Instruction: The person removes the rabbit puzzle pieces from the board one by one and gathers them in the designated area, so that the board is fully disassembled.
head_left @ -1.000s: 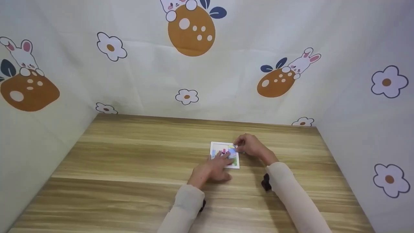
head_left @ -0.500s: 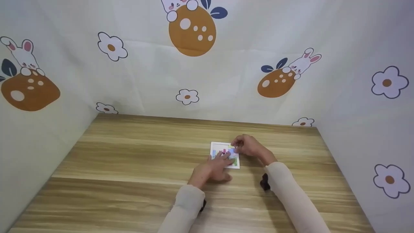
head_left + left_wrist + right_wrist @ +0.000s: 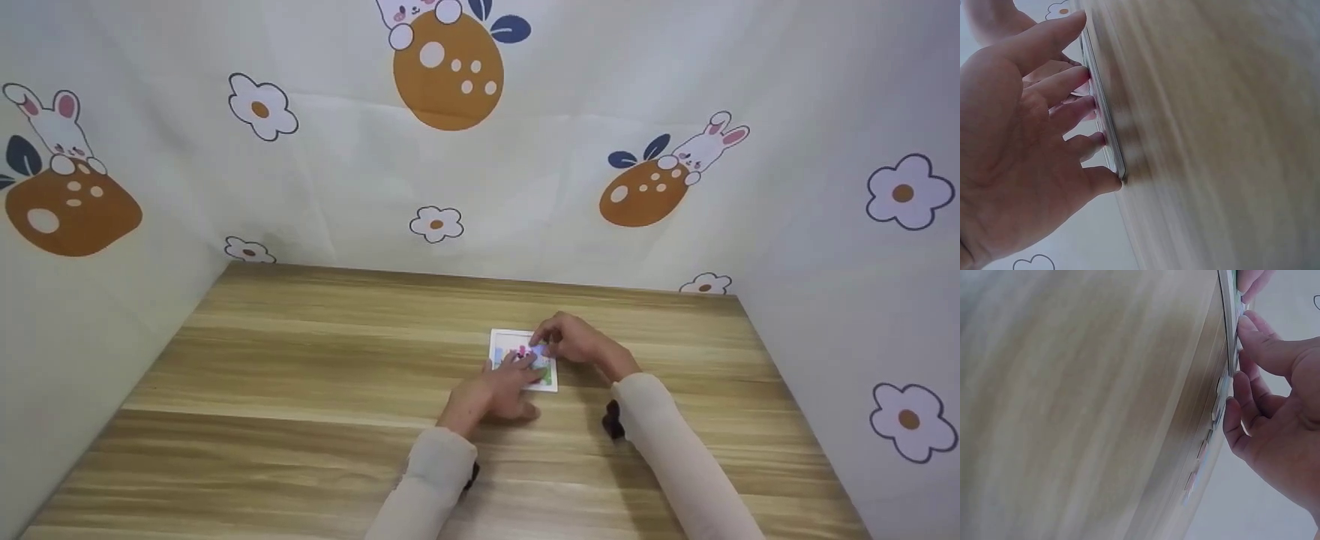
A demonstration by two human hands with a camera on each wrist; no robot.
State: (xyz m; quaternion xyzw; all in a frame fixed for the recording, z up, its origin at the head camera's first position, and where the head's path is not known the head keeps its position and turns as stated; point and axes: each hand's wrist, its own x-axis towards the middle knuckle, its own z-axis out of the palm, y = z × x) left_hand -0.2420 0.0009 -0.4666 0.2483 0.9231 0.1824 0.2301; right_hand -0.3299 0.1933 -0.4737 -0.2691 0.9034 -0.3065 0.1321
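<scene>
The left hand (image 3: pixel 506 391) lies with its fingers spread, fingertips touching the white-framed picture (image 3: pixel 514 332), which sits on the wooden table (image 3: pixel 300 390) beneath those fingers and reaches across to the right hand. The right hand (image 3: pixel 579 340), fingers bent, has its thumb and index finger at the frame's far right corner, though whether they pinch anything cannot be told; beside its remaining fingers, outside the frame, lie small flat pieces (image 3: pixel 1202 450).
</scene>
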